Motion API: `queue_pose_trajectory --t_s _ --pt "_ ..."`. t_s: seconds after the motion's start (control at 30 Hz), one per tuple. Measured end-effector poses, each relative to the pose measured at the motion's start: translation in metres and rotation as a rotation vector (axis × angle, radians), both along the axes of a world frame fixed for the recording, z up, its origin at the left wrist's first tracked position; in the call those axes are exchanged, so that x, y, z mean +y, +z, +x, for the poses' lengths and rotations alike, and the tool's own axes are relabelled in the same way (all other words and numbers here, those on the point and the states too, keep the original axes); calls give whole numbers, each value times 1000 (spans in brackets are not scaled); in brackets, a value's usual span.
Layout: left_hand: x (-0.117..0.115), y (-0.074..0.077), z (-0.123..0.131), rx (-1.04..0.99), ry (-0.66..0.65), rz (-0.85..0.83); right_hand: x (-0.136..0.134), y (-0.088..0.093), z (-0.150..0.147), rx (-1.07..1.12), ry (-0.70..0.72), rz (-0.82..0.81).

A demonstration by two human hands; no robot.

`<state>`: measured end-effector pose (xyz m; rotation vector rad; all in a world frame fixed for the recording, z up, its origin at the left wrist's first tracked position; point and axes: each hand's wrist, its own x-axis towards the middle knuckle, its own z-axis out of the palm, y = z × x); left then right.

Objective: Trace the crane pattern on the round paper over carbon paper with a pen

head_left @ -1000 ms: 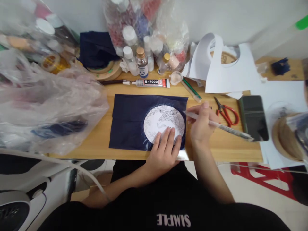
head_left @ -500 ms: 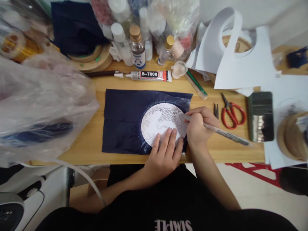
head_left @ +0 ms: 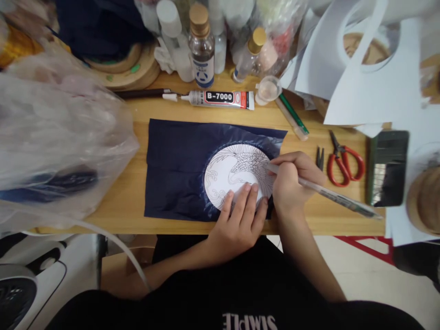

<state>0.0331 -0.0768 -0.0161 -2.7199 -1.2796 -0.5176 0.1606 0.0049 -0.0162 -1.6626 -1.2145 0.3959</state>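
Observation:
A round white paper (head_left: 220, 176) printed with a crane-like bird in black lines lies on a dark blue sheet (head_left: 175, 169). My left hand (head_left: 240, 220) rests on the paper's lower part with fingers spread, pressing it flat. In my right hand (head_left: 292, 181) is a slim pen (head_left: 340, 199), gripped near its tip. That tip touches or hovers just above the paper's right edge, over the feather lines; I cannot tell which. The pen's back end points right, towards the phone.
Behind the sheet lie a B-7000 glue tube (head_left: 222, 98) and a green pen (head_left: 294, 114), with bottles (head_left: 202, 55) further back. Red-handled pliers (head_left: 343, 160) and a phone (head_left: 388, 167) lie to the right. A plastic bag (head_left: 68, 137) fills the left side.
The view has shifted slightly closer, so the surroundings sit further outward. My left hand stays on the paper and my right hand keeps the pen at its right edge.

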Motion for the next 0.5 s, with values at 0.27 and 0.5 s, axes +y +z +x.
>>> queue_pose_trajectory --t_s 0.27,0.5 --pt "0 1 0 2 -3 -5 2 -2 0 8 22 14" --pt "-1 -1 1 -16 14 -2 3 2 -4 40 -32 28"
